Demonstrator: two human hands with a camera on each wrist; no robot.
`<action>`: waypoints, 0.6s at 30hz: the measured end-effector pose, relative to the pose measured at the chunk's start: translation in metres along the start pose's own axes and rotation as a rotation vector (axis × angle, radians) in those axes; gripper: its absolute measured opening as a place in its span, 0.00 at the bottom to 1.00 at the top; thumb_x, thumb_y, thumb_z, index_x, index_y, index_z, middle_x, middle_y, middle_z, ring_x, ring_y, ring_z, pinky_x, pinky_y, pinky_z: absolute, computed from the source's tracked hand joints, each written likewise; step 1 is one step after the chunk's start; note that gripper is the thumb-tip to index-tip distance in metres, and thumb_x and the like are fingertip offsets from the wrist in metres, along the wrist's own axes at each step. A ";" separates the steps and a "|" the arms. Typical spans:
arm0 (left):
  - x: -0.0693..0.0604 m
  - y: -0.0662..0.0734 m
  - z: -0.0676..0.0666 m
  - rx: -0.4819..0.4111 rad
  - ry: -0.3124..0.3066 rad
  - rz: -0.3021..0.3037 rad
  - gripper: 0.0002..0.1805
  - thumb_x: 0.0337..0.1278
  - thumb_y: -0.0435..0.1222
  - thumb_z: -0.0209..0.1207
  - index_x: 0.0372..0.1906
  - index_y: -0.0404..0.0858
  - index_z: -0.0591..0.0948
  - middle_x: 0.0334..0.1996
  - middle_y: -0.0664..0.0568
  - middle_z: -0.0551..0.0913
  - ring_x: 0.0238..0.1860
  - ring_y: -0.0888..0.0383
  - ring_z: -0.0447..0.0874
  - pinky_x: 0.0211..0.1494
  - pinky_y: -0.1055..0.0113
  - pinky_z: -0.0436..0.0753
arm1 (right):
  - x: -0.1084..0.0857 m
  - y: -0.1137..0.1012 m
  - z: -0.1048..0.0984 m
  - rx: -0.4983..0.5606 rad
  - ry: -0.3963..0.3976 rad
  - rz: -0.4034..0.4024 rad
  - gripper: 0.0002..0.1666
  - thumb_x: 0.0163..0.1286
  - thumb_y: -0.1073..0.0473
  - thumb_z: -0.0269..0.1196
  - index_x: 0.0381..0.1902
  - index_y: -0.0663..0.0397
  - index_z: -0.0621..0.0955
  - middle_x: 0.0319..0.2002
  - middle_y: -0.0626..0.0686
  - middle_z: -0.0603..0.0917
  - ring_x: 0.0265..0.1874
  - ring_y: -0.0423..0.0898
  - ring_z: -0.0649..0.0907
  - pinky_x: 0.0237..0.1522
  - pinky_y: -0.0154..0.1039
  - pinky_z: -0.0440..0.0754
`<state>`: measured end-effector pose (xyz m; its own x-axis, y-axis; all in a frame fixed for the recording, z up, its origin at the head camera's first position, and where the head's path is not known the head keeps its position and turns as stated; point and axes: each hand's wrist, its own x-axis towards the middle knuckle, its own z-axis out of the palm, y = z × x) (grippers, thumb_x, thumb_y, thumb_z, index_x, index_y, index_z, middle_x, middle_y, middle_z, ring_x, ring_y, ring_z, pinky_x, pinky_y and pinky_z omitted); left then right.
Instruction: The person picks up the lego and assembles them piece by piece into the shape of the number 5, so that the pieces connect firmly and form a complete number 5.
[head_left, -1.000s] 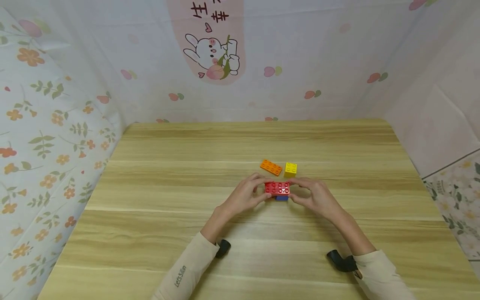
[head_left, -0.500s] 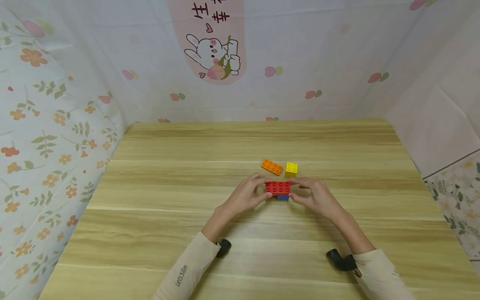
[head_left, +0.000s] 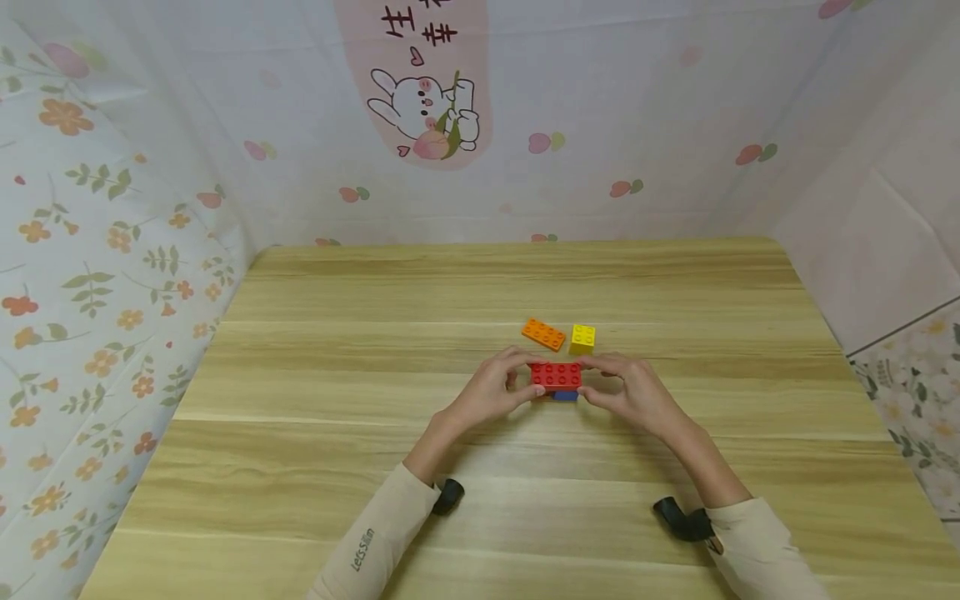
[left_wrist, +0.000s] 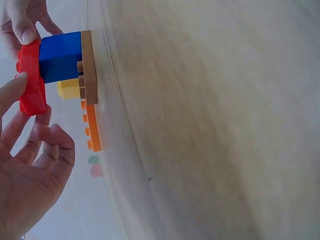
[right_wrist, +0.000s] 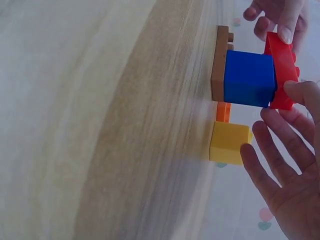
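Observation:
A flat red toy brick [head_left: 557, 377] with studs on top lies across a blue brick [left_wrist: 61, 56], which stands on one end of a brown studded plate [right_wrist: 219, 65]. My left hand [head_left: 489, 388] pinches the red brick's left end between thumb and fingers. At its right end, my right hand [head_left: 632, 393] grips it in the same way. Part of the red brick overhangs the brown plate's bare studs. Both wrist views show red and blue touching, but I cannot tell whether they are fully pressed together. From the head view, the red brick hides most of the stack.
Just behind the stack, an orange studded plate [head_left: 543, 334] lies at a slant on the wooden table [head_left: 360, 350]. To its right stands a yellow brick [head_left: 582, 340]. A printed cloth [head_left: 600, 100] hangs beyond the table's far edge.

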<state>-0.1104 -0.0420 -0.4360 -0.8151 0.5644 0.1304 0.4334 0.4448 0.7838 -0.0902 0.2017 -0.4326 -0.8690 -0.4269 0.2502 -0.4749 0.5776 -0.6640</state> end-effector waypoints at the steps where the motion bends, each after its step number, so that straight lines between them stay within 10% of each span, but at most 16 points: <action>1: 0.000 0.000 0.000 -0.008 0.000 0.000 0.21 0.55 0.37 0.64 0.55 0.40 0.78 0.47 0.52 0.77 0.26 0.53 0.69 0.26 0.73 0.67 | 0.000 0.000 0.000 0.012 0.000 -0.002 0.23 0.55 0.65 0.69 0.49 0.67 0.80 0.45 0.64 0.82 0.38 0.58 0.83 0.38 0.49 0.82; 18: 0.001 -0.001 0.001 -0.026 0.006 0.003 0.21 0.55 0.37 0.64 0.55 0.39 0.78 0.49 0.50 0.77 0.24 0.60 0.67 0.25 0.74 0.69 | 0.000 0.000 0.000 0.082 -0.004 -0.014 0.23 0.55 0.66 0.69 0.50 0.69 0.80 0.47 0.63 0.81 0.41 0.57 0.82 0.34 0.40 0.83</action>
<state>-0.1107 -0.0409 -0.4373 -0.8163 0.5614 0.1359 0.4253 0.4250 0.7990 -0.0900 0.2018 -0.4332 -0.8617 -0.4376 0.2570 -0.4740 0.5129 -0.7158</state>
